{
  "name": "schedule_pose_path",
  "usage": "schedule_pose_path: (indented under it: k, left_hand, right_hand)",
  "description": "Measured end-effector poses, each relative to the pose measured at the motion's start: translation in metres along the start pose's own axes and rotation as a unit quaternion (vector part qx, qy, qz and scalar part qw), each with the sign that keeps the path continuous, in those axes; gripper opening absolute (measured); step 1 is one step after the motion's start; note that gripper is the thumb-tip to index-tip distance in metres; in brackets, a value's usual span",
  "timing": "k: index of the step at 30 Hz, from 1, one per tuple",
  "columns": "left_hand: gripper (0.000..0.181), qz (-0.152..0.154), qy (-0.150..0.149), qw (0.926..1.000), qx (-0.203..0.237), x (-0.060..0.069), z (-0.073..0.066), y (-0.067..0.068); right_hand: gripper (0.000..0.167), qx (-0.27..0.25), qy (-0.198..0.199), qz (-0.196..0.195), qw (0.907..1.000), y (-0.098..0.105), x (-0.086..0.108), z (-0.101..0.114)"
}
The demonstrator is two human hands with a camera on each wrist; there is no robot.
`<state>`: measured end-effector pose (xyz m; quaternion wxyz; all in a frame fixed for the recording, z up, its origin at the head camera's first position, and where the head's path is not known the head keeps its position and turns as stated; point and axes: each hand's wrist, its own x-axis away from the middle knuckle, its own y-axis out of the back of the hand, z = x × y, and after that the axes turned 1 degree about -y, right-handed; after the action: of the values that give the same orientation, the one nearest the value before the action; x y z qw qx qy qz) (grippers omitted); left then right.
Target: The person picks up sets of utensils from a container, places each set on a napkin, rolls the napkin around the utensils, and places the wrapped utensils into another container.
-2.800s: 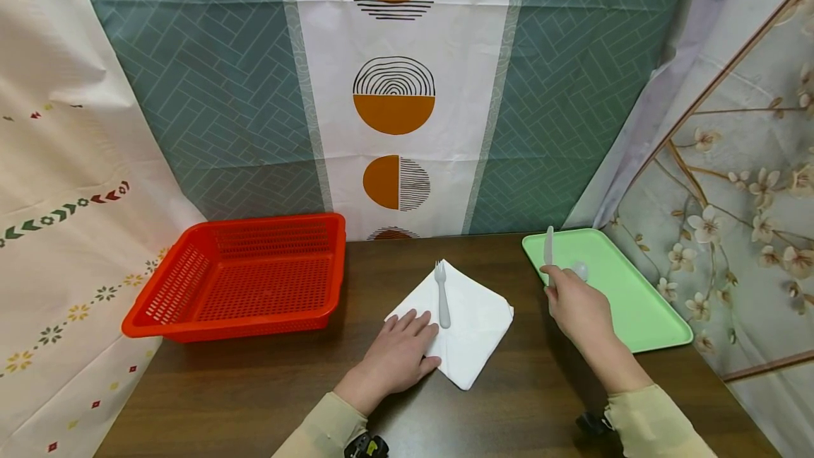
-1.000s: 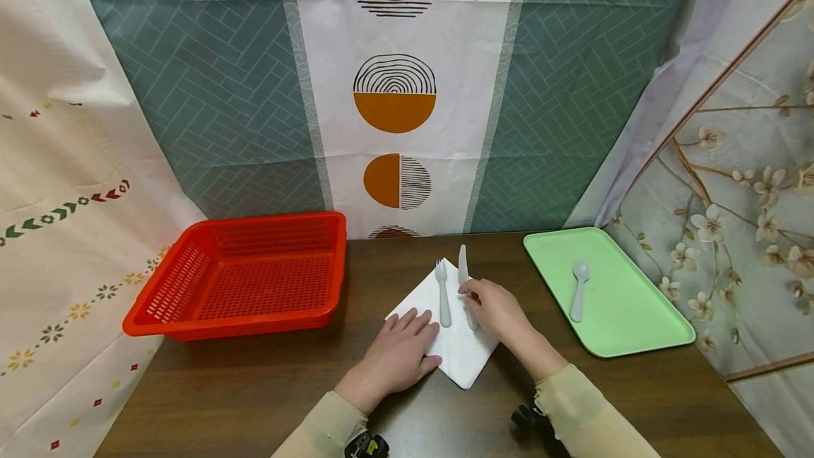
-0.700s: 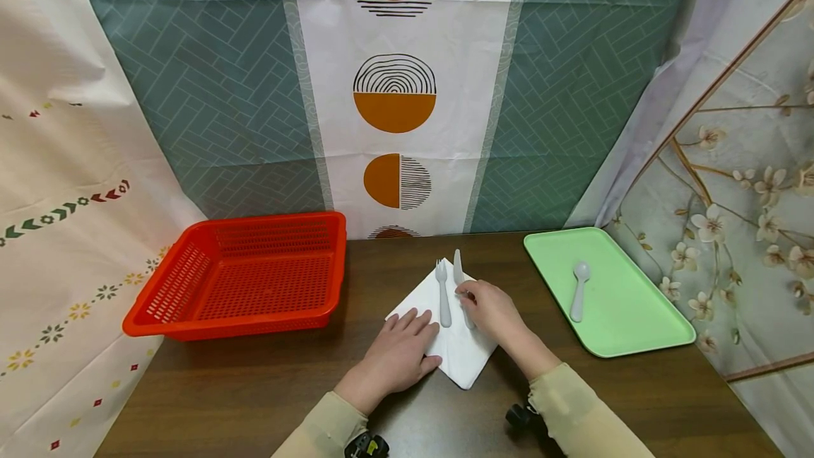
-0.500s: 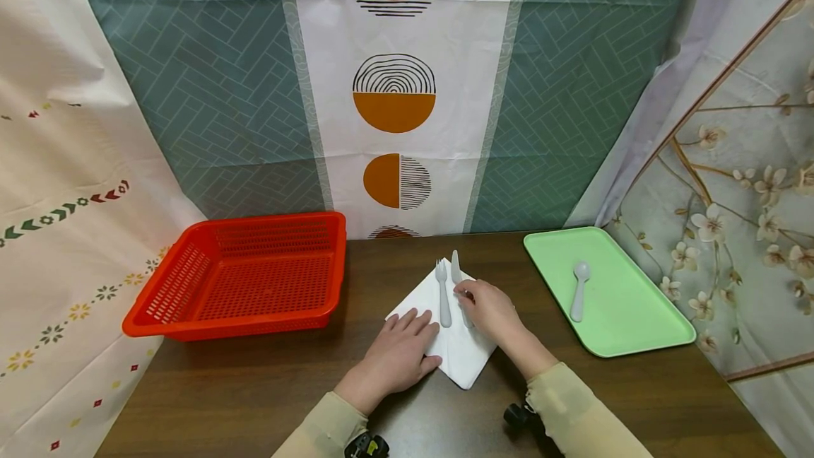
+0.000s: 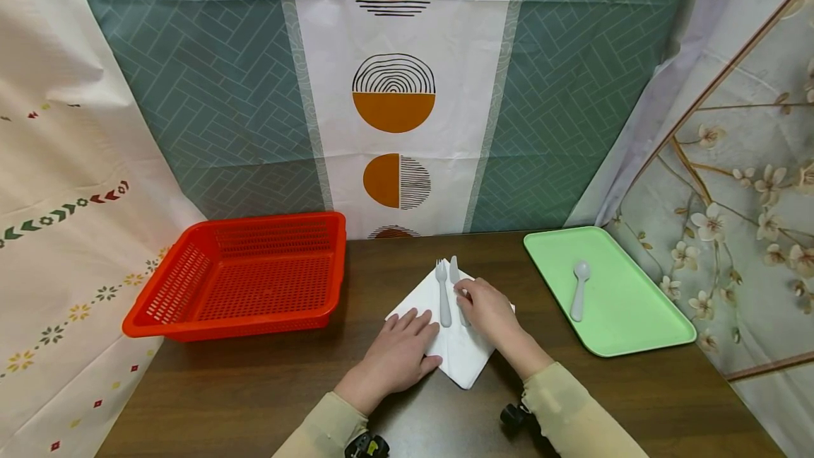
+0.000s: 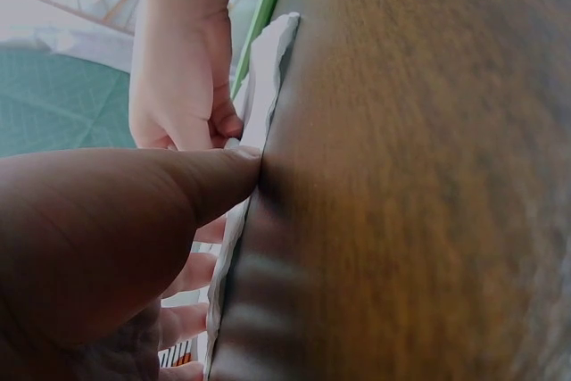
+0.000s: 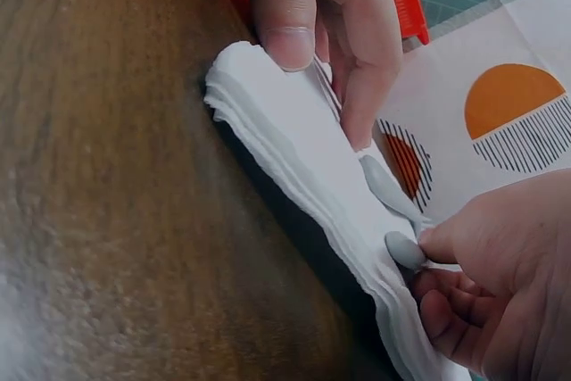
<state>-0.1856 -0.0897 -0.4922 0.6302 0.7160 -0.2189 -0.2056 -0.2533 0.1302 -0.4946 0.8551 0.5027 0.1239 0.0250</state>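
Pinching knife point(image 5: 454, 271) w/ R fingers point(image 5: 466, 286), L hand point(image 5: 397, 360) flat.

Red perforated plastic basket point(image 5: 267, 288) at left on dark brown wood-grain table point(image 5: 254, 394), near its back edge. Behind, patterned backdrop cloth point(image 5: 397, 35): teal sides with pale geometric lines, white centre strip, orange-and-black circles. Left, cream cloth point(image 5: 70, 161) with small flowers, chevrons. Right, pale cloth point(image 5: 750, 196), blossom branches.

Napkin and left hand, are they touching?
Touching: the right wrist view shows the left hand with its thumb resting on top of the napkin.
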Motion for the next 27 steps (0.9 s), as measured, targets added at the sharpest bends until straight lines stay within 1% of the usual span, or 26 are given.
schedule_pose_path:
  k: [5,9,13,16,20,21,27]
  left_hand:
    - [0.06,0.0,0.001,1.0,-0.001,0.0,0.0,0.0]
    - [0.06,0.003,0.002,1.0,-0.001,0.0,0.0,-0.001]
    - [0.06,-0.001,0.0,1.0,0.0,-0.001,0.0,-0.001]
    - [0.06,-0.01,-0.005,0.9999,0.001,-0.001,0.001,-0.002]
    - [0.06,-0.013,-0.007,0.9999,0.001,0.0,0.001,-0.002]
    - [0.06,-0.009,-0.004,0.9999,0.002,0.0,0.001,-0.002]
    - [0.059,-0.004,0.0,1.0,-0.003,0.001,-0.001,0.0]
  right_hand:
    - [0.021,0.01,-0.003,-0.005,0.9999,-0.001,0.004,0.002]
    - [0.023,0.022,0.007,-0.021,0.9995,-0.002,0.011,0.003]
    - [0.026,0.025,0.029,-0.041,0.9984,0.001,0.02,0.004]
    - [0.029,0.021,0.055,-0.049,0.9971,0.004,0.028,0.003]
    - [0.032,0.022,0.091,-0.035,0.995,0.005,0.035,0.0]
    - [0.032,0.023,0.097,-0.031,0.9945,0.005,0.036,-0.001]
    - [0.031,0.023,0.108,-0.019,0.9937,0.005,0.04,-0.005]
